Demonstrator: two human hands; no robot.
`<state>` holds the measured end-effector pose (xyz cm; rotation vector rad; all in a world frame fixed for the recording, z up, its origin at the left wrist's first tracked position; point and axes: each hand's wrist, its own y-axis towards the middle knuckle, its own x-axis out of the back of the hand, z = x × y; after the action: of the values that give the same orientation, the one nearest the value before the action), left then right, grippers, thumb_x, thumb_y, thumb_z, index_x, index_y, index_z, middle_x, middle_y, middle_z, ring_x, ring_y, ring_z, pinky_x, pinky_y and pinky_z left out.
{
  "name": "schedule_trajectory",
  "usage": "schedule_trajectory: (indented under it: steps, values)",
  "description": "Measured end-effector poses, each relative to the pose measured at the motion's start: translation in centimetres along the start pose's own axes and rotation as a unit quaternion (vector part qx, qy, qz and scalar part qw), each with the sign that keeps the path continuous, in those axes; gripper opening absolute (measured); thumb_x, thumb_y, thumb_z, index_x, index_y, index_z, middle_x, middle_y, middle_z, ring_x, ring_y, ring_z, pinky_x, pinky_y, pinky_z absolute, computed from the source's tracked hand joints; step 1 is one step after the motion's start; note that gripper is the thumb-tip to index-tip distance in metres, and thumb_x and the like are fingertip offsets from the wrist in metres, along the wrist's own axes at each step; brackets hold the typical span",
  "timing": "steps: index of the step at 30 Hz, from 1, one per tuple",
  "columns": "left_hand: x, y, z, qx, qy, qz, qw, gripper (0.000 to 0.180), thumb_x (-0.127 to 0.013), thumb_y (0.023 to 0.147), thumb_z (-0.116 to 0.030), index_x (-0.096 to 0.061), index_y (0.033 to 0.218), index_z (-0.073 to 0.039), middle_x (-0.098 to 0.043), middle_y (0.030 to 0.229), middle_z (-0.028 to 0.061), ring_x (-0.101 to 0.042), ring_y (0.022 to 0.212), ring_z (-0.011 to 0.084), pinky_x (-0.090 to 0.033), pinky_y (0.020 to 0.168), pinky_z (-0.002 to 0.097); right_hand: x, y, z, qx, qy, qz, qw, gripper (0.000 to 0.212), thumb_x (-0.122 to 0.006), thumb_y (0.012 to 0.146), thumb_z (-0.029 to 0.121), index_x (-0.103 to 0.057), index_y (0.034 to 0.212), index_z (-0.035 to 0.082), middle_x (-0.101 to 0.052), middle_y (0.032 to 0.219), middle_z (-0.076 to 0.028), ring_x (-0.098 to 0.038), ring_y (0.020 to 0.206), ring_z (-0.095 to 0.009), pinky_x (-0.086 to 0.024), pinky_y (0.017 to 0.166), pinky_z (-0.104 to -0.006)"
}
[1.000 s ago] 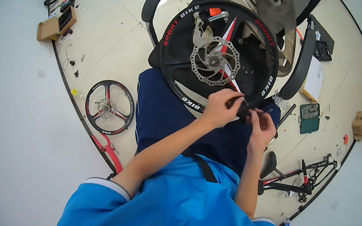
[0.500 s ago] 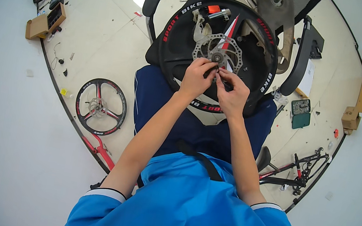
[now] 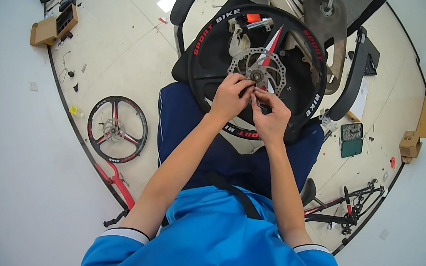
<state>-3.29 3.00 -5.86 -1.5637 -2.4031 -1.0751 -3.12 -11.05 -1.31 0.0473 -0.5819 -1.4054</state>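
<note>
A black bicycle wheel (image 3: 192, 70) with red and white lettering lies flat across my thighs and a black chair seat. A silver disc brake rotor (image 3: 282, 77) sits around its hub (image 3: 257, 76). Close below the hub, my left hand (image 3: 230, 99) and my right hand (image 3: 273, 118) meet, fingertips pinched together at the rotor's near edge. Something small and dark shows between them, too small to name. A dark bit also shows inside the curled fingers of my right hand. The fingers cover that part of the rotor.
Within the wheel's outline lie an orange piece (image 3: 253, 18), a metal cylinder (image 3: 259, 24) and a crumpled whitish item (image 3: 238, 41). Chair armrests (image 3: 353, 77) flank the wheel. Another wheel (image 3: 91, 127) and a dark bike frame (image 3: 332, 214) lie on the floor, with a green case (image 3: 352, 148).
My head view has shifted slightly, so the wheel appears a little lower. Both hands stay pinched near the hub, with only small finger movements.
</note>
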Motion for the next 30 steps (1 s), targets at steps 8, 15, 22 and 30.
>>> schedule_trajectory:
  steps: [8, 15, 22, 30]
  values:
    - [0.1, -0.2, -0.3, -0.005, 0.004, 0.004, 1.000, 0.027, -0.075, 0.076, 0.001, -0.076, 0.102, -0.003, -0.067, 0.096, 0.0117, -0.067, 0.090, 0.0308, -0.056, 0.078, 0.0383, 0.2, 0.1, -0.1, -0.001, 0.016, 0.007, 1.000, 0.019, -0.075, 0.081, -0.003, -0.072, 0.099, -0.003, -0.077, 0.100, -0.014, -0.076, 0.087, -0.022, -0.059, 0.081, -0.0300]
    - [-0.3, -0.2, 0.2, -0.021, 0.035, 0.012, 0.999, 0.034, -0.075, 0.069, 0.002, -0.076, 0.103, -0.003, -0.068, 0.098, 0.0108, -0.067, 0.090, 0.0300, -0.056, 0.079, 0.0388, -0.4, 1.1, -0.3, 0.017, 0.019, 0.011, 1.000, 0.019, -0.077, 0.079, -0.004, -0.073, 0.097, -0.002, -0.075, 0.093, -0.014, -0.075, 0.082, -0.023, -0.058, 0.075, -0.0311]
    - [-0.7, -0.3, -0.3, -0.018, -0.047, -0.052, 0.997, 0.029, -0.071, 0.070, 0.007, -0.077, 0.096, -0.003, -0.074, 0.102, 0.0097, -0.068, 0.094, 0.0296, -0.056, 0.080, 0.0368, 0.1, 2.2, 0.1, 0.070, 0.006, 0.048, 0.996, 0.023, -0.074, 0.078, -0.005, -0.075, 0.100, 0.000, -0.076, 0.097, -0.013, -0.072, 0.088, -0.028, -0.057, 0.080, -0.0345]
    - [-1.9, -0.9, -0.5, 0.050, -0.085, -0.091, 0.991, 0.021, -0.076, 0.073, 0.001, -0.077, 0.093, -0.003, -0.075, 0.091, 0.0110, -0.070, 0.085, 0.0281, -0.056, 0.076, 0.0358, 0.2, 1.7, 1.0, 0.009, 0.030, 0.006, 0.999, 0.017, -0.076, 0.083, 0.000, -0.075, 0.100, 0.000, -0.075, 0.097, -0.011, -0.073, 0.078, -0.020, -0.057, 0.070, -0.0286]
